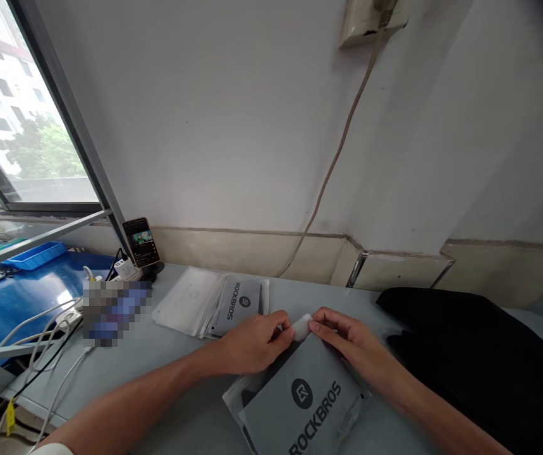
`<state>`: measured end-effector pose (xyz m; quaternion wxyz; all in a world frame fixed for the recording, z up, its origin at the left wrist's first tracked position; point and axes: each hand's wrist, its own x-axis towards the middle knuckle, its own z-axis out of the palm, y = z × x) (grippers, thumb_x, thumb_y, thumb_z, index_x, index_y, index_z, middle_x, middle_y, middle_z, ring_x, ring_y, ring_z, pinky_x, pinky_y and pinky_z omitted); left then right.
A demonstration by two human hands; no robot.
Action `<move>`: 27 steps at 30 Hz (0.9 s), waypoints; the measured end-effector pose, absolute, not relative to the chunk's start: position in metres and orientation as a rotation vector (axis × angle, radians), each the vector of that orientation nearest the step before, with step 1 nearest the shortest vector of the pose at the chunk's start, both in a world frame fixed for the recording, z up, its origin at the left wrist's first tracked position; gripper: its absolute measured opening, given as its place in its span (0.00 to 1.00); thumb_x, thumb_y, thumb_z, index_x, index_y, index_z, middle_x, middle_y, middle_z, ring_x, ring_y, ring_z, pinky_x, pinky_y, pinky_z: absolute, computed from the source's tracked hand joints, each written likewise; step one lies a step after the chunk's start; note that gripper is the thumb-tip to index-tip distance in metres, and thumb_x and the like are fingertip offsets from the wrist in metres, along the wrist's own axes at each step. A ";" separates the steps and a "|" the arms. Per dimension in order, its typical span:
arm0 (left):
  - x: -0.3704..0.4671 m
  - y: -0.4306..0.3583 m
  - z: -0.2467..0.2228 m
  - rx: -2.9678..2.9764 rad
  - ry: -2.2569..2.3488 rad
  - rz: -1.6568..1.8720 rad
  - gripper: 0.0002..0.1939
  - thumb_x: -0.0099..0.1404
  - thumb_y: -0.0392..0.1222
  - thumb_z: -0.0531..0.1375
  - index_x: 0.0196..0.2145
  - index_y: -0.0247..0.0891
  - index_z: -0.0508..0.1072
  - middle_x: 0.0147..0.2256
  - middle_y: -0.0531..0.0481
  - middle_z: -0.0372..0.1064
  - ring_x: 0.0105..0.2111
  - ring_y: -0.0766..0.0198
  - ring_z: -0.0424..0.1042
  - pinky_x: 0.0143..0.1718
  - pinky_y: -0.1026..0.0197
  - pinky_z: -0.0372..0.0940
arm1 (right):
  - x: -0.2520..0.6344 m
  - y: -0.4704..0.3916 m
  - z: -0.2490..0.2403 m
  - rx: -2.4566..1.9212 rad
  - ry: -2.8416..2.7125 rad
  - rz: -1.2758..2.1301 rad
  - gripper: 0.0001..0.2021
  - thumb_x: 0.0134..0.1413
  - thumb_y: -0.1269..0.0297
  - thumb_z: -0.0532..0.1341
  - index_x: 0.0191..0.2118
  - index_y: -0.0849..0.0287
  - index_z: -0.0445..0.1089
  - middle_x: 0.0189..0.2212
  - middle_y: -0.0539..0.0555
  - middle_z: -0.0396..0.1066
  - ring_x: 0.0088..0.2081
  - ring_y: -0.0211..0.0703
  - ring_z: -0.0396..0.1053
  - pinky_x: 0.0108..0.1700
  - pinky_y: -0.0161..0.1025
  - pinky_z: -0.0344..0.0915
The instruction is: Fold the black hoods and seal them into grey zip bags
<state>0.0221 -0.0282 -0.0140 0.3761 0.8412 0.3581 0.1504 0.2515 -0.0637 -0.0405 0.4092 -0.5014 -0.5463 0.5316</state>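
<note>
Closest to the camera is a bag (302,393), clear at its edges around a grey face printed ROCKBROS, turned askew below and between the person's hands. At its upper corner the left hand (255,344) pinches one end of a pale piece (301,328) between thumb and forefinger, while the right hand (354,341) nips the other end with thumb and fingertips. Whether that piece is the bag's own flap or something separate cannot be told. The step in hand appears to be fine fingertip work at that corner; the next move would seem to call for both pinches held firm and level, with the bag lying loose beneath them. Just beyond the left hand sits a stack (190,297) of clear bags, with a grey packet (240,306) bearing the same name at its near side. Right of the right hand, black cloth (465,360) covers the table (195,417). Well beyond the left hand, a phone (142,243) stands upright.
</note>
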 end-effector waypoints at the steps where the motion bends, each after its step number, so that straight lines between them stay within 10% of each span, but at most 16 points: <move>1: 0.022 -0.028 -0.014 2.140 0.920 0.394 0.19 0.78 0.58 0.49 0.37 0.42 0.66 0.25 0.57 0.62 0.25 0.65 0.61 0.27 0.62 0.52 | 0.252 -0.063 -0.041 -1.268 -1.375 1.329 0.24 0.55 0.36 0.67 0.32 0.56 0.72 0.27 0.47 0.65 0.28 0.38 0.60 0.30 0.35 0.58; 27: 0.002 -0.002 0.002 1.942 0.796 0.389 0.21 0.74 0.64 0.53 0.38 0.42 0.64 0.31 0.55 0.64 0.26 0.67 0.64 0.27 0.63 0.59 | 0.279 -0.050 -0.040 -1.377 -1.149 0.902 0.17 0.55 0.43 0.68 0.31 0.52 0.74 0.29 0.48 0.67 0.30 0.42 0.59 0.29 0.37 0.57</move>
